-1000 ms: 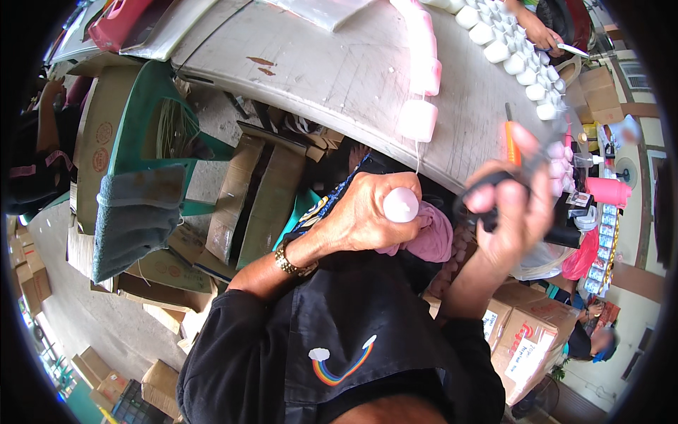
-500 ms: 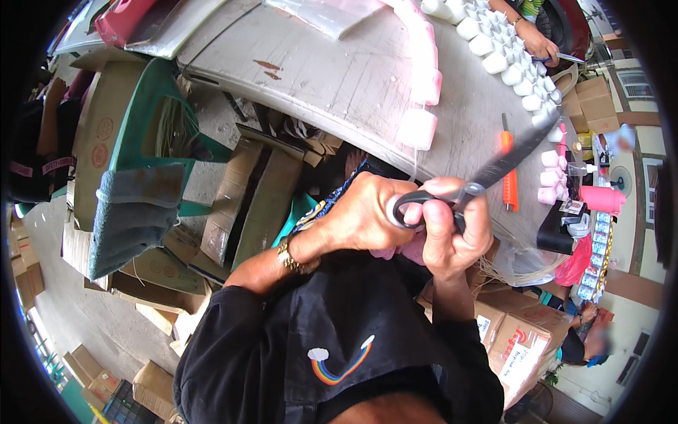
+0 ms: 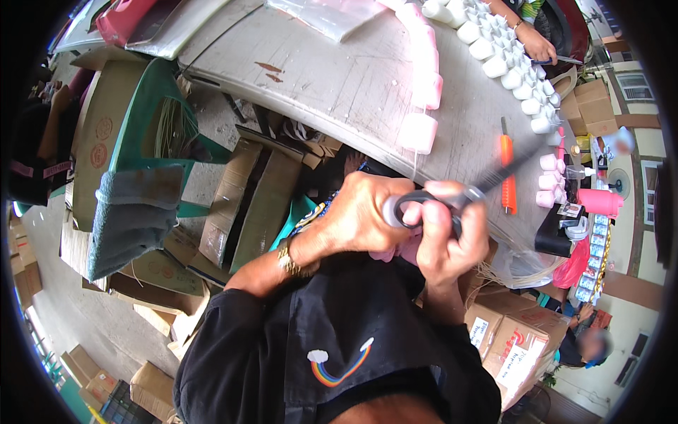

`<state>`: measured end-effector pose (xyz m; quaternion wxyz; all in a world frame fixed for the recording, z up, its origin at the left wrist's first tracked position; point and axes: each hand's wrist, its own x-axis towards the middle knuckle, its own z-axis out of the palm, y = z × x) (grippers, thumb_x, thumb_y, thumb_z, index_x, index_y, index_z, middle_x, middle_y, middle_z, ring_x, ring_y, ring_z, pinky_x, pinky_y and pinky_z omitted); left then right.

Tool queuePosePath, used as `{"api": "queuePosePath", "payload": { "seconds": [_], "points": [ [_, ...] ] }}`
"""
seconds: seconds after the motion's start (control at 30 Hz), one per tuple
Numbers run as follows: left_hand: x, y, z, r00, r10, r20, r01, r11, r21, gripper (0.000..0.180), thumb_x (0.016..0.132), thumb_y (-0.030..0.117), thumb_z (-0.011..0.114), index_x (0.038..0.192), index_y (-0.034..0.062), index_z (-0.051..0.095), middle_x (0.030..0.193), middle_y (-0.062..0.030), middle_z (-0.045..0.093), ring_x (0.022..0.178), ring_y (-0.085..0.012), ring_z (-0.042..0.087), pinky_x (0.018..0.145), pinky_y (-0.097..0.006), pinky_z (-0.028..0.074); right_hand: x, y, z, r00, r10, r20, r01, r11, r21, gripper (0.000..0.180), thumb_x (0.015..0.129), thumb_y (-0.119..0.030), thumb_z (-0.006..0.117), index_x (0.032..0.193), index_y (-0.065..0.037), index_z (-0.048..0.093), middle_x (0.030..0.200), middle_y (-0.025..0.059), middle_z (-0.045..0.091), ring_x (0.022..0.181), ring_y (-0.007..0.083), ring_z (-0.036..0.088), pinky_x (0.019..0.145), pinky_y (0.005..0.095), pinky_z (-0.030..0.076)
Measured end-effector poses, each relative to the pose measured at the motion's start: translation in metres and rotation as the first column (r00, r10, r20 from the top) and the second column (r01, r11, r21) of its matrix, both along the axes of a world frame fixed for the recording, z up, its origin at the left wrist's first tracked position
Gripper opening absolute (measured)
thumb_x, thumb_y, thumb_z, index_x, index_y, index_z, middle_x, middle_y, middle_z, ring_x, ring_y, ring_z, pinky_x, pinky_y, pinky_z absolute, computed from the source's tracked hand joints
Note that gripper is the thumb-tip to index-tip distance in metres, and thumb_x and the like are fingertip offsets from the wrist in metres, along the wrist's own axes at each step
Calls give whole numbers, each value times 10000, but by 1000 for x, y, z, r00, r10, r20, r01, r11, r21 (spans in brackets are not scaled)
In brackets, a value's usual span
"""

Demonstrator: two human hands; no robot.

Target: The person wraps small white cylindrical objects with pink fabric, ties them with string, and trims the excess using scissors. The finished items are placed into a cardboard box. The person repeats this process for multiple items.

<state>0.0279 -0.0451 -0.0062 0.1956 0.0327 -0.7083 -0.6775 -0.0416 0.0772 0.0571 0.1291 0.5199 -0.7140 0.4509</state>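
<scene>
My right hand (image 3: 452, 240) is closed on a pair of scissors (image 3: 494, 178), a finger through its dark loop handle. The dark blades, smeared by motion, point up and right over the table. Close beside it, my left hand (image 3: 364, 212) is closed at the end of a thin cord (image 3: 415, 164). That cord comes off the table edge from a row of pink rounded blocks (image 3: 418, 133). A pale grey ring-shaped piece (image 3: 391, 210) shows between the hands; what it belongs to is unclear. More pink pieces (image 3: 383, 254) peek out below my hands, mostly hidden.
On the pale table (image 3: 318, 85) lie an orange-handled cutter (image 3: 508, 173) and rows of white pieces (image 3: 494, 67). Another person's hand (image 3: 538, 46) holds a tool beyond them. A green chair (image 3: 134, 120) stands left, a cardboard box (image 3: 519, 339) right.
The scissor blades have swung a little lower and are more blurred. Both hands have shifted slightly left, still close together.
</scene>
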Motion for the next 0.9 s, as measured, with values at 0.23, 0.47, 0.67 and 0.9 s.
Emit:
{"api": "queuePosePath", "payload": {
  "seconds": [0.23,0.47,0.67,0.9],
  "points": [
    [-1,1,1,997,66,-26,-68,994,-82,153,674,96,686,700,26,552,608,-103,555,535,-158,534,521,-306,452,4,-5,-2,991,-73,-115,81,995,59,137,957,-95,529,1035,15,547,648,44,577,569,145,573,567,245,471],
    [24,2,-15,995,77,-64,-84,991,-106,245,723,189,760,815,38,590,818,-94,617,796,-212,633,923,-398,456,-7,22,-14,756,-114,644,247,962,-120,318,987,-134,515,1260,22,471,757,113,634,688,155,604,631,241,468],
    [44,13,-65,984,168,63,-158,642,750,346,896,353,439,878,46,597,1234,-73,470,1119,-192,475,935,-326,323,-1,63,-44,330,197,923,-95,980,-175,581,894,-171,534,1396,47,339,1015,230,630,894,262,641,781,321,519],
    [84,-14,-100,858,-408,311,-222,251,942,398,929,324,435,888,-9,649,1194,-62,536,1123,-219,506,992,-376,402,14,90,-69,91,270,959,-195,949,-249,630,860,-105,523,1453,-17,329,1134,232,621,1041,275,628,910,351,472]
  ]
}}
